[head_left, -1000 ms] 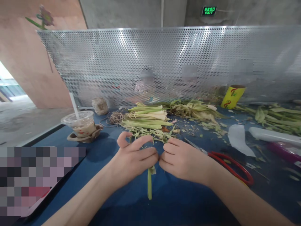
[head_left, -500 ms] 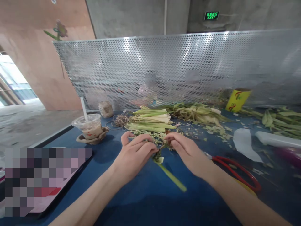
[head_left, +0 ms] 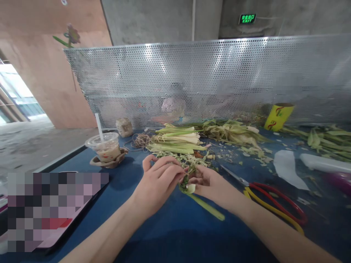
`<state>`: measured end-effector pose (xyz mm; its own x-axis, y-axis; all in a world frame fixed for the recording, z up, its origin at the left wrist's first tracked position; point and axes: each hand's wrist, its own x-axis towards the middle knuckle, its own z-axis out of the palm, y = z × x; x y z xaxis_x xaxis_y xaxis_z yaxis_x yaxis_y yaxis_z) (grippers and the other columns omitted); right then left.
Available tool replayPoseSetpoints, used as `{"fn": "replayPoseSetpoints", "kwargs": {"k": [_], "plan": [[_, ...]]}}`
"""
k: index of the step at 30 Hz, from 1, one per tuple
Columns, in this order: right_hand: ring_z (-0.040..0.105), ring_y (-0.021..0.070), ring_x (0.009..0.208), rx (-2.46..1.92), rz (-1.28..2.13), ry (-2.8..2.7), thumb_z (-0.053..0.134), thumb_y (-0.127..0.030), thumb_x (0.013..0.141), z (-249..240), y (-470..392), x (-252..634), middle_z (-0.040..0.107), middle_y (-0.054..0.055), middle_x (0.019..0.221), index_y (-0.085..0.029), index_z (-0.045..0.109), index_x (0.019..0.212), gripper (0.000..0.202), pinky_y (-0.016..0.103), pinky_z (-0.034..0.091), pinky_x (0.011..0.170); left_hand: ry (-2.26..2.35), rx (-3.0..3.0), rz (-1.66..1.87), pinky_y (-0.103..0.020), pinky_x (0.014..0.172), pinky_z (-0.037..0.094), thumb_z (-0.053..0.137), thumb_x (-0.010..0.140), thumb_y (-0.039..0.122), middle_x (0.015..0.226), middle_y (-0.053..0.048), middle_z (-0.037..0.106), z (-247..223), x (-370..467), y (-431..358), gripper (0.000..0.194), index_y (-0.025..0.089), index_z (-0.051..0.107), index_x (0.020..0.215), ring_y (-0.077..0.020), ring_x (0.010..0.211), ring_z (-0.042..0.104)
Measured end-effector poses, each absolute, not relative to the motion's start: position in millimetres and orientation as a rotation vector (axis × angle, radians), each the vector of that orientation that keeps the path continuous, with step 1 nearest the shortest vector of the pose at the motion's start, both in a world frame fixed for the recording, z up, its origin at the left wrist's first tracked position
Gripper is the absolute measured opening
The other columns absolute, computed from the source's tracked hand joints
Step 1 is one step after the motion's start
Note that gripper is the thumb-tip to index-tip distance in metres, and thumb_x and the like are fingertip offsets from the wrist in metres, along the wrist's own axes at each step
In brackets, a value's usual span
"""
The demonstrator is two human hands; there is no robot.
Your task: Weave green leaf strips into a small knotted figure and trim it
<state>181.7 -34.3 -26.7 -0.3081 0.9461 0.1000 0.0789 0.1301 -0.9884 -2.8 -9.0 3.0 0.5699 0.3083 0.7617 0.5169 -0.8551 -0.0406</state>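
A plant stem (head_left: pixel 210 209) with a dark, leafy green head (head_left: pixel 188 182) and a pale petal-like leaf lies aslant over the blue table, its cut end toward me. My left hand (head_left: pixel 159 179) pinches at the head from the left, the fingers closed. From the right, my right hand (head_left: pixel 210 186) curls its fingers round the same head, thumb below. The exact fingertip contact is partly hidden. Just beyond both hands lie small green scraps (head_left: pixel 189 159) and a bundle of cut pale-green stalks (head_left: pixel 175 138).
Scissors (head_left: pixel 246 182) with red and yellow handles lie by my right forearm. A plastic cup (head_left: pixel 105 148) with a straw and a ball of twine (head_left: pixel 141 140) stand left. Dried leaves (head_left: pixel 230 133), white paper (head_left: pixel 287 168) and a yellow tube (head_left: pixel 278 117) lie right. A perforated metal screen (head_left: pixel 192 80) borders the back.
My right hand has turned and come lower, its fingers now curling round the plant's head. The stem's cut end has shifted slightly right. My left hand stays nearly in place.
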Motion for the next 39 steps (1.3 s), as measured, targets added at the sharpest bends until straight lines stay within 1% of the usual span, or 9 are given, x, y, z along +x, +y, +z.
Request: {"fn": "replayPoseSetpoints", "kwargs": {"k": [3, 8, 12, 17, 20, 24, 29, 34, 39], "plan": [[0.057, 0.0143, 0.08, -1.054, 1.263, -1.541, 0.071, -0.034, 0.069, -23.5, -34.7, 183.7, 0.06, 0.002, 0.085, -0.019, 0.053, 0.105, 0.043, 0.03, 0.046, 0.073, -0.623, -2.545, -1.136, -0.035, 0.083, 0.026, 0.046, 0.088, 0.014, 0.083, 0.002, 0.069, 0.2, -4.3, -7.3, 0.014, 0.02, 0.056, 0.081, -0.0163, 0.094, 0.059], [0.057, 0.0096, 0.067, -0.972, 1.496, -1.409, 0.074, -0.032, 0.065, -15.4, -38.9, 184.7, 0.057, -0.004, 0.072, -0.02, 0.053, 0.104, 0.046, 0.024, 0.045, 0.063, -0.537, -2.588, -1.126, -0.036, 0.083, 0.029, 0.041, 0.089, 0.012, 0.091, -0.002, 0.069, -1.8, -6.4, -7.5, 0.016, 0.02, 0.054, 0.083, -0.0172, 0.098, 0.058], [0.063, 0.0112, 0.062, -0.794, 1.604, -1.41, 0.07, -0.029, 0.072, -15.1, -40.8, 186.0, 0.058, -0.005, 0.071, -0.022, 0.047, 0.11, 0.045, 0.027, 0.05, 0.064, -0.437, -2.585, -1.105, -0.037, 0.084, 0.031, 0.047, 0.084, 0.008, 0.107, -0.005, 0.067, 1.7, -8.8, -10.2, 0.013, 0.019, 0.051, 0.079, -0.019, 0.106, 0.057], [0.053, 0.0057, 0.045, -0.728, 1.58, -1.466, 0.069, -0.031, 0.073, -19.0, -39.0, 189.8, 0.055, -0.006, 0.07, -0.023, 0.043, 0.113, 0.048, 0.021, 0.044, 0.045, -0.3, -2.604, -1.057, -0.036, 0.085, 0.036, 0.05, 0.082, 0.006, 0.105, -0.002, 0.069, 3.2, -11.8, -11.4, 0.015, 0.019, 0.051, 0.074, -0.0176, 0.106, 0.058], [0.053, 0.0065, 0.053, -0.791, 1.529, -1.517, 0.069, -0.031, 0.072, -17.8, -39.5, 191.1, 0.055, -0.004, 0.075, -0.023, 0.041, 0.115, 0.052, 0.02, 0.043, 0.047, -0.305, -2.605, -1.059, -0.035, 0.086, 0.037, 0.05, 0.082, 0.007, 0.103, -0.002, 0.07, 2.5, -12.9, -11.6, 0.016, 0.019, 0.052, 0.072, -0.0173, 0.104, 0.06], [0.054, 0.009, 0.067, -0.857, 1.328, -1.687, 0.066, -0.029, 0.075, -11.0, -43.8, 190.7, 0.055, -0.002, 0.078, -0.022, 0.04, 0.118, 0.05, 0.024, 0.045, 0.06, -0.317, -2.565, -1.137, -0.036, 0.082, 0.037, 0.05, 0.083, 0.008, 0.096, -0.001, 0.071, 3.8, -13.1, -12.2, 0.016, 0.02, 0.052, 0.072, -0.017, 0.096, 0.062], [0.052, 0.009, 0.067, -0.959, 1.104, -1.84, 0.06, -0.02, 0.078, -1.9, -50.5, 189.9, 0.055, -0.002, 0.077, -0.022, 0.04, 0.118, 0.045, 0.025, 0.043, 0.062, -0.357, -2.599, -1.142, -0.036, 0.079, 0.032, 0.054, 0.08, 0.007, 0.089, 0.003, 0.071, 8.2, -12.5, -12.1, 0.015, 0.02, 0.05, 0.073, -0.0149, 0.09, 0.063], [0.054, 0.01, 0.071, -0.976, 1.038, -1.896, 0.059, -0.023, 0.079, -2.0, -49.7, 192.8, 0.055, -0.001, 0.082, -0.025, 0.037, 0.122, 0.048, 0.025, 0.047, 0.064, -0.453, -2.678, -1.184, -0.035, 0.082, 0.032, 0.055, 0.081, 0.009, 0.083, 0.004, 0.07, 9.4, -9.8, -11.0, 0.015, 0.02, 0.049, 0.071, -0.0136, 0.086, 0.063], [0.056, 0.0116, 0.072, -0.947, 0.967, -1.951, 0.06, -0.022, 0.079, -5.8, -46.6, 195.9, 0.055, -0.001, 0.08, -0.025, 0.033, 0.125, 0.054, 0.029, 0.05, 0.067, -0.704, -2.936, -1.228, -0.033, 0.08, 0.041, 0.056, 0.08, 0.015, 0.079, 0.002, 0.067, 5.7, -8.7, -6.3, 0.007, 0.02, 0.051, 0.081, -0.0133, 0.08, 0.062]]}}
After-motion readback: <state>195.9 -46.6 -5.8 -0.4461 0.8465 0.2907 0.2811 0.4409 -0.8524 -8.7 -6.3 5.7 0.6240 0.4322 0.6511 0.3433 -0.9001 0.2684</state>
